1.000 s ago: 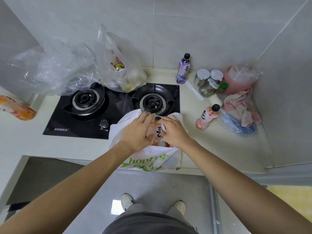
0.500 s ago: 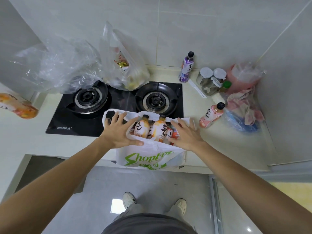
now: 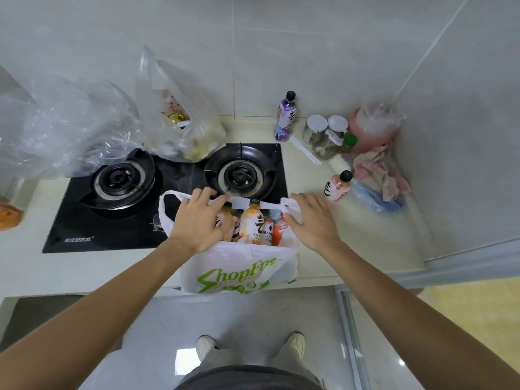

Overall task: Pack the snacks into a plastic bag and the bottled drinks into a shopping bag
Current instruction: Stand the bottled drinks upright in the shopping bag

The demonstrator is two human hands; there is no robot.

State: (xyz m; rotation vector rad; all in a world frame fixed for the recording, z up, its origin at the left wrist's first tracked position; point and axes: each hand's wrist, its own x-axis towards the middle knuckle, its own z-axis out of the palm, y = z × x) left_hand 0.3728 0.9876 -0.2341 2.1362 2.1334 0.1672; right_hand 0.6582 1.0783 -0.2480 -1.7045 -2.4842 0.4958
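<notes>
the pale counter (image 3: 365, 237) runs across the view, with a black two-burner gas hob (image 3: 140, 209) set into it. at the hob's back left lies a heap of crumpled clear plastic (image 3: 64, 128), and beside it a clear plastic bag (image 3: 180, 122) stands upright on the hob's back edge, with snack packets showing inside. at the counter's front edge, partly over the hob, stands the white shopping bag (image 3: 239, 271) with green lettering, its mouth open and several orange bottled drinks (image 3: 253, 223) upright inside. the left hand (image 3: 197, 223) rests on the bag's left rim with fingers spread, apparently hooked under the handle strap stretched across the mouth; i cannot tell whether it grips it. the right hand (image 3: 312, 220) lies on the bag's right rim, fingers loosely curled over bunched white plastic. just right of that hand a pink bottle (image 3: 336, 188) stands on the counter, outside the bag. a purple bottle (image 3: 284, 116) stands near the wall behind the hob, well apart from the bag.
</notes>
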